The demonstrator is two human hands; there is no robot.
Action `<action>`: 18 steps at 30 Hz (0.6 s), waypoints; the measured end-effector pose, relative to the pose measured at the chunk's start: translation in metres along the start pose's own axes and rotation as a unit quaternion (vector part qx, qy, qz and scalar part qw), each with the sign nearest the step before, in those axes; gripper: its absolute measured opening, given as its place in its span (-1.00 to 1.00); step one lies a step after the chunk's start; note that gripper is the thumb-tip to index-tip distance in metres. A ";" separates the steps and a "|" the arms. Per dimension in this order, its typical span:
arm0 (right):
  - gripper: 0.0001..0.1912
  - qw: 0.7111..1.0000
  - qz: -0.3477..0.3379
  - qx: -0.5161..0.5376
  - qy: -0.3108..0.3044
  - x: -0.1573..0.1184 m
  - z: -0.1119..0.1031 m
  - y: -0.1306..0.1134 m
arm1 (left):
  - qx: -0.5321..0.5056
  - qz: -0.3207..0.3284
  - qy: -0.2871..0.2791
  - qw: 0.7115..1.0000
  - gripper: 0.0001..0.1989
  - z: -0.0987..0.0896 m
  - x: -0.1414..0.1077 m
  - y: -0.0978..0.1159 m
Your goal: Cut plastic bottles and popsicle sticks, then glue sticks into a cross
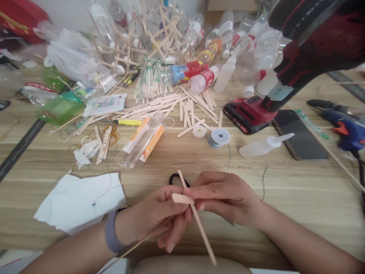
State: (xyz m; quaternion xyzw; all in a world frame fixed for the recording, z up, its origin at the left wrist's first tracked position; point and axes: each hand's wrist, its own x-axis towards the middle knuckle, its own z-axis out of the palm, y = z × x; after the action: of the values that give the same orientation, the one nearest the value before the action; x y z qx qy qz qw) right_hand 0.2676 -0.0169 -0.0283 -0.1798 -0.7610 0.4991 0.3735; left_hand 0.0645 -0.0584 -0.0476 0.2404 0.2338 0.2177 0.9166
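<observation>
Two flat wooden sticks cross near the bottom centre: a long stick [202,234] slants down to the right, and a short-looking stick [180,198] lies across it. My left hand [159,213], with a grey band on the wrist, pinches the crossing from the left. My right hand [225,194] closes on the same crossing from the right, thumb and finger together. A thin rod [134,246] runs from my left hand down to the lower left. Behind my hands shows the black handle of what look like scissors [173,177], partly hidden.
A clear bottle [137,146] lies ahead, with loose sticks [159,104] and many bottles behind. A wire spool [219,137], dropper bottle [258,147], phone [302,135], red drill [251,114] and glue gun [350,131] stand rightward. White paper [82,201] lies left.
</observation>
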 end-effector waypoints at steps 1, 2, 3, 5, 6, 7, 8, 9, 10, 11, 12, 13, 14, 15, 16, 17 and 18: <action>-0.68 1.000 0.001 0.001 0.000 0.000 0.000 0.000 | 0.002 -0.003 0.000 1.000 -0.61 0.000 0.000 0.000; -0.67 1.000 0.001 0.000 -0.001 0.000 0.000 0.000 | 0.004 -0.005 0.000 1.000 -0.60 0.000 0.000 0.001; -0.66 1.000 0.002 -0.004 -0.004 0.000 0.000 0.000 | 0.006 -0.007 -0.001 1.000 -0.60 0.001 0.000 0.001; -0.64 1.000 0.000 -0.012 -0.013 0.001 0.000 -0.001 | 0.010 -0.007 -0.003 1.000 -0.58 0.001 0.000 0.002; -0.63 1.000 -0.002 -0.011 -0.016 0.001 0.000 -0.001 | 0.009 -0.006 -0.003 1.000 -0.58 0.001 0.000 0.002; -0.63 1.000 -0.001 -0.005 -0.019 0.001 0.000 -0.001 | 0.006 -0.005 -0.001 1.000 -0.58 0.001 0.000 0.002; -0.63 1.000 -0.001 0.006 -0.019 0.000 0.000 0.000 | 0.001 -0.008 -0.001 1.000 -0.59 0.001 0.000 0.002; -0.62 1.000 0.001 0.018 -0.017 -0.001 0.001 0.001 | -0.004 -0.011 -0.001 1.000 -0.59 0.001 0.000 0.002; -0.62 1.000 0.002 0.028 -0.013 -0.002 0.002 0.002 | -0.008 -0.016 -0.002 1.000 -0.60 0.001 0.001 0.001; -0.63 0.999 0.003 0.033 -0.010 -0.004 0.003 0.004 | -0.012 -0.020 -0.003 1.000 -0.62 0.000 0.001 0.001; -0.65 0.999 0.005 0.033 -0.008 -0.006 0.005 0.006 | -0.014 -0.022 -0.005 1.000 -0.62 0.000 0.001 0.000; -0.67 1.000 0.010 0.027 -0.009 -0.008 0.006 0.008 | -0.014 -0.022 -0.005 1.000 -0.63 -0.001 0.001 0.000; -0.70 1.000 0.015 0.019 -0.013 -0.009 0.007 0.010 | -0.015 -0.019 -0.006 1.000 -0.63 -0.002 0.001 -0.001; -0.73 1.000 0.021 0.012 -0.018 -0.011 0.008 0.012 | -0.016 -0.016 -0.006 1.000 -0.63 -0.002 0.002 -0.002; -0.75 0.999 0.027 0.007 -0.024 -0.011 0.009 0.013 | -0.018 -0.015 -0.010 1.000 -0.63 -0.003 0.002 -0.002; -0.76 0.999 0.035 0.006 -0.027 -0.012 0.009 0.013 | -0.019 -0.017 -0.014 1.000 -0.63 -0.004 0.003 -0.003; -0.76 0.999 0.045 0.008 -0.027 -0.012 0.010 0.014 | -0.020 -0.022 -0.019 0.999 -0.63 -0.005 0.003 -0.003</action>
State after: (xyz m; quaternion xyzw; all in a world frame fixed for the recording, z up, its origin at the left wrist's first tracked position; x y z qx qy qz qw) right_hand 0.2668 -0.0248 -0.0475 -0.1971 -0.7579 0.5264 0.3312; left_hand 0.0648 -0.0574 -0.0542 0.2211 0.2175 0.1976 0.9299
